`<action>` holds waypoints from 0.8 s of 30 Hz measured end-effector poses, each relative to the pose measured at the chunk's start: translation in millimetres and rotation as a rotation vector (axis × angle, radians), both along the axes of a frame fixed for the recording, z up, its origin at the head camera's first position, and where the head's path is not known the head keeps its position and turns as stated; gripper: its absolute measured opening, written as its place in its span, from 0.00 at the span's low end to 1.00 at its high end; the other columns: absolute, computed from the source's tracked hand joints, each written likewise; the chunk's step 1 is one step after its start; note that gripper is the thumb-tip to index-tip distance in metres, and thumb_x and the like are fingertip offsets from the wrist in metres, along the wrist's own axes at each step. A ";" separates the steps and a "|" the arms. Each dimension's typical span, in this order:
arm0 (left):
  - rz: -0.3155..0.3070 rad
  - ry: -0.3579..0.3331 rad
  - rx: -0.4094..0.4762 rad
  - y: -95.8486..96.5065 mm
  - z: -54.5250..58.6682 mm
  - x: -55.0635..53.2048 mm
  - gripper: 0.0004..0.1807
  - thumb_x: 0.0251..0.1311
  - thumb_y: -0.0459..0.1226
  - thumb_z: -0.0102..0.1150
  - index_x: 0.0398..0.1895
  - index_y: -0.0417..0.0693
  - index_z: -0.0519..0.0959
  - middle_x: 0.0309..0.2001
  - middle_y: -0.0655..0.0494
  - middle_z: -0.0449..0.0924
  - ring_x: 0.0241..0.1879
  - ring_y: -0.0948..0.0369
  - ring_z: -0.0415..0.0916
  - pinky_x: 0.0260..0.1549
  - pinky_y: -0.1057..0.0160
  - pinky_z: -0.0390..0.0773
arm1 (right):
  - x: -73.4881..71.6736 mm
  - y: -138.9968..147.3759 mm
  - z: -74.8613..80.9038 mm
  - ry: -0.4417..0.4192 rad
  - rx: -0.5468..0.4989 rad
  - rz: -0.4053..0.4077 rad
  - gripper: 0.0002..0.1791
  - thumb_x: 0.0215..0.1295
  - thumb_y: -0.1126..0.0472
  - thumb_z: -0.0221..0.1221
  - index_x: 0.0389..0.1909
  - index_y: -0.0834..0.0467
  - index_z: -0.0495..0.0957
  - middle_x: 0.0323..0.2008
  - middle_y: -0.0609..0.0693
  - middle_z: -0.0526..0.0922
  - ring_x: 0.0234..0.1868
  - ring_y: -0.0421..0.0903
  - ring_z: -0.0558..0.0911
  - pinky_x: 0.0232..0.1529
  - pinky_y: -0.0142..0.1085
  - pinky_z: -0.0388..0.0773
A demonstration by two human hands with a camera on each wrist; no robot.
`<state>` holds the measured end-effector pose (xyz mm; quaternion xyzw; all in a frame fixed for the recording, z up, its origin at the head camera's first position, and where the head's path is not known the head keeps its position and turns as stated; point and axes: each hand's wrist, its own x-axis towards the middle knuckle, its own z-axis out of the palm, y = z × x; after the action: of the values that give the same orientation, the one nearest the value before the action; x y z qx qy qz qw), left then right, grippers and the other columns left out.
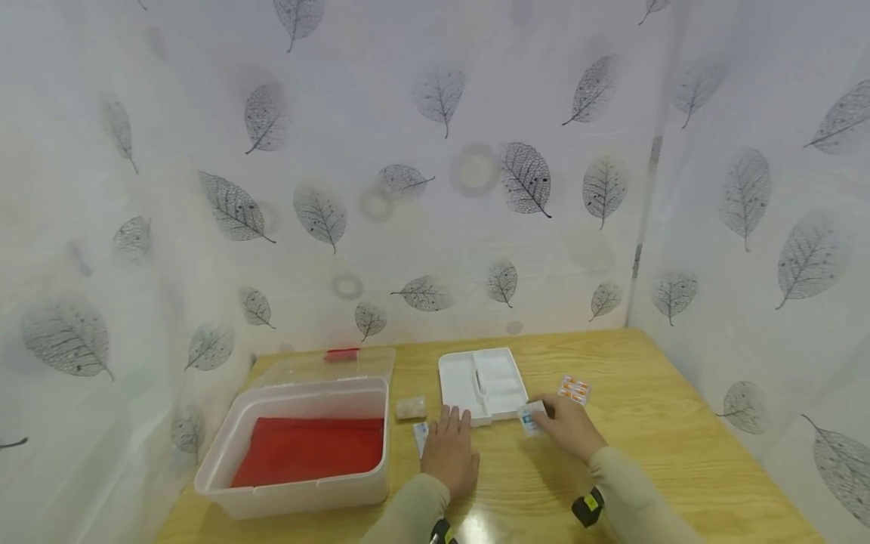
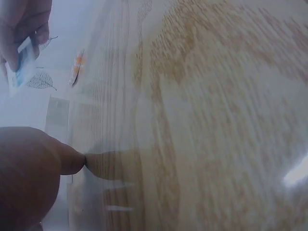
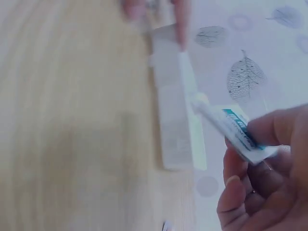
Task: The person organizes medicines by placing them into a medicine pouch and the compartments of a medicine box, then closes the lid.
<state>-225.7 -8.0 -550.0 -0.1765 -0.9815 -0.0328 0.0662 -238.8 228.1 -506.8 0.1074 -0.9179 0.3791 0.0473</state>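
My right hand (image 1: 569,429) pinches a small white packet with teal print (image 3: 240,132) between thumb and fingers, just right of the front corner of a white divided tray (image 1: 459,381). The tray lies open on the table, its compartments split by ridges. My left hand (image 1: 450,453) is spread palm down at the tray's front left, fingertips right at its edge. Partly hidden beside that hand lies a white packet with blue print (image 1: 421,434). Beyond the right hand rests a blister pack of orange capsules (image 1: 574,389), also seen edge-on in the left wrist view.
To the left stands a translucent plastic box (image 1: 299,495) holding a red cloth (image 1: 313,453). Its clear lid (image 1: 306,369) lies behind it. A small clear bag (image 1: 411,408) sits between box and tray. Leaf-patterned curtains (image 1: 435,227) enclose the wooden table (image 1: 680,453).
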 end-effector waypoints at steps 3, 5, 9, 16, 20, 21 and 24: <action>0.000 -0.002 0.011 -0.9 0.1 0.0 0.38 0.61 0.52 0.57 0.70 0.44 0.61 0.69 0.43 0.62 0.70 0.46 0.55 0.65 0.45 0.59 | -9.3 -5.2 6.3 -0.024 -0.061 -0.056 0.16 0.64 0.63 0.60 0.52 0.61 0.76 0.41 0.54 0.81 0.40 0.50 0.78 0.40 0.47 0.77; -0.004 -0.009 0.019 -0.9 0.2 0.2 0.38 0.61 0.52 0.57 0.70 0.45 0.62 0.69 0.43 0.62 0.70 0.46 0.55 0.65 0.45 0.59 | -16.4 -9.9 7.4 -0.021 -0.065 -0.089 0.16 0.63 0.63 0.62 0.52 0.60 0.76 0.39 0.55 0.80 0.39 0.50 0.78 0.39 0.46 0.77; -0.007 -0.023 0.029 0.1 0.4 1.5 0.37 0.60 0.52 0.57 0.70 0.45 0.62 0.69 0.43 0.62 0.70 0.46 0.55 0.65 0.44 0.58 | -32.7 -20.4 1.8 0.009 -0.053 -0.116 0.13 0.60 0.63 0.64 0.46 0.58 0.80 0.35 0.52 0.80 0.36 0.47 0.77 0.37 0.43 0.76; -0.015 0.009 0.030 0.0 -3.8 6.7 0.37 0.59 0.51 0.58 0.69 0.46 0.63 0.68 0.44 0.64 0.69 0.46 0.56 0.64 0.44 0.59 | -48.2 -32.6 -19.9 0.024 0.052 -0.126 0.11 0.57 0.64 0.66 0.43 0.56 0.83 0.29 0.47 0.79 0.31 0.43 0.76 0.34 0.40 0.76; -0.018 0.022 0.032 0.2 -6.2 8.8 0.37 0.59 0.52 0.58 0.70 0.47 0.63 0.68 0.45 0.64 0.69 0.47 0.56 0.64 0.44 0.60 | -49.9 -34.9 -29.3 0.043 0.146 -0.135 0.10 0.57 0.63 0.66 0.41 0.56 0.85 0.30 0.49 0.77 0.33 0.47 0.75 0.37 0.43 0.75; -0.016 0.021 0.031 0.2 -6.8 9.2 0.38 0.59 0.52 0.58 0.70 0.47 0.63 0.68 0.45 0.64 0.70 0.47 0.56 0.64 0.44 0.60 | -50.2 -35.4 -31.1 0.054 0.173 -0.139 0.11 0.56 0.62 0.66 0.41 0.57 0.85 0.31 0.50 0.78 0.35 0.49 0.75 0.39 0.45 0.76; -0.013 0.024 0.048 -0.1 -8.2 10.3 0.39 0.58 0.52 0.59 0.70 0.47 0.62 0.68 0.45 0.63 0.70 0.47 0.55 0.64 0.44 0.60 | -50.4 -37.0 -34.1 0.091 0.261 -0.158 0.11 0.55 0.59 0.67 0.39 0.56 0.87 0.36 0.54 0.79 0.40 0.53 0.75 0.42 0.47 0.74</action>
<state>-215.4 -8.1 -558.1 -0.1817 -0.9784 -0.0545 0.0819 -289.2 191.2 -541.0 0.0569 -0.9619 0.2464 0.1040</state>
